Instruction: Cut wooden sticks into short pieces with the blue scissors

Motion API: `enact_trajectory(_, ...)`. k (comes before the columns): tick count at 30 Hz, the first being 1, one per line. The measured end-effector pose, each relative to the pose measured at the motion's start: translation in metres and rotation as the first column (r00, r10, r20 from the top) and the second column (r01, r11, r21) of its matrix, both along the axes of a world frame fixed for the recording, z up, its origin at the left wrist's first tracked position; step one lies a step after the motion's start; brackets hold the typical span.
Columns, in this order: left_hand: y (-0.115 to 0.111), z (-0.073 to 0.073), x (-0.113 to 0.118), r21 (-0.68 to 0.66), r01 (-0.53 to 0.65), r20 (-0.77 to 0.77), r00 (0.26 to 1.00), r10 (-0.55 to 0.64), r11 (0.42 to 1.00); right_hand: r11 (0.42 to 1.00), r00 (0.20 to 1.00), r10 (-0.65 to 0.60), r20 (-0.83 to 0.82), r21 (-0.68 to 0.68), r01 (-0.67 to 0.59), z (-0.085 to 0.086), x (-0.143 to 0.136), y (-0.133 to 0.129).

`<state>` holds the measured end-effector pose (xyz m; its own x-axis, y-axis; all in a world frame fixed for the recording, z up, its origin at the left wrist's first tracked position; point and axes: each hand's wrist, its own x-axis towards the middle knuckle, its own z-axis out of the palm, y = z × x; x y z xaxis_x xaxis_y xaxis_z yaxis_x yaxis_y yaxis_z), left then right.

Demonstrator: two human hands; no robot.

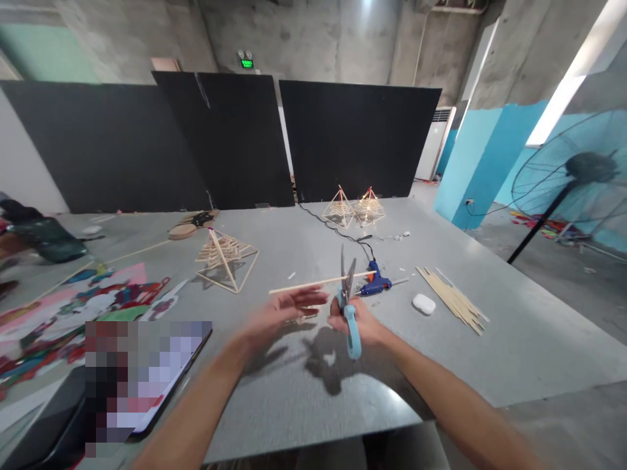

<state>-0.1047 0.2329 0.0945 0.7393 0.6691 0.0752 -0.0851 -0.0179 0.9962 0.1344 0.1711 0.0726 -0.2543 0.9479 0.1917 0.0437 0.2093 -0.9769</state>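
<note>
My right hand (pixel 360 320) is closed around the light-blue handles of a pair of scissors (pixel 351 320). The blades point up and away from me, slightly apart. A thin wooden stick (pixel 308 284) runs crosswise at the blades, its right end overlapping a blue glue gun (pixel 376 281) in view. My left hand (pixel 289 310), a little blurred, has its fingers stretched out alongside the stick's left part. Whether it touches the stick I cannot tell. Something small and pale beneath the left fingers is mostly hidden.
A stick pyramid frame (pixel 228 261) stands left; two more pyramids (pixel 355 207), one lit, stand behind. Right are a white case (pixel 424 304) and loose sticks (pixel 450 300). A tablet (pixel 171 385) and colourful cutouts (pixel 98 313) lie left. Black panels (pixel 360 140) border the table's back.
</note>
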Motion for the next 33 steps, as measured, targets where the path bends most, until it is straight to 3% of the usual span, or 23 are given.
enact_trajectory(1,0.007,0.003,-0.007,-0.111,-0.052,-0.01,0.999,0.051,0.993,0.998,0.998,0.059,0.029,0.005,-0.059,0.001,0.002,0.0)
enact_trajectory(3,0.017,0.006,-0.019,-0.215,-0.052,-0.046,0.998,0.043,0.975,0.986,0.983,0.167,0.077,0.001,-0.168,0.001,0.003,0.0)
enact_trajectory(7,0.012,0.011,-0.029,-0.339,0.158,-0.089,0.976,-0.199,0.927,0.959,0.952,0.283,0.114,-0.05,-0.278,-0.006,-0.002,-0.003)
enact_trajectory(10,0.001,0.018,-0.025,-0.299,0.247,-0.077,0.956,-0.282,0.922,0.944,0.938,0.326,0.121,-0.094,-0.316,-0.01,-0.005,-0.005)
enact_trajectory(17,-0.009,0.025,-0.011,-0.308,0.222,-0.012,0.971,-0.238,0.925,0.937,0.924,0.343,0.169,-0.127,-0.325,-0.006,-0.003,-0.003)
enact_trajectory(23,-0.017,0.033,-0.008,-0.336,0.238,-0.027,0.965,-0.261,0.911,0.96,0.928,0.272,0.253,-0.129,-0.247,-0.003,-0.002,-0.005)
enact_trajectory(26,-0.019,0.035,-0.007,-0.342,0.223,-0.052,0.965,-0.255,0.913,0.962,0.942,0.258,0.215,-0.144,-0.231,-0.002,-0.002,-0.007)
enact_trajectory(33,-0.028,0.042,-0.01,-0.116,0.158,-0.201,0.963,-0.179,0.981,0.926,0.933,0.336,0.129,-0.229,-0.302,0.002,-0.006,-0.013)
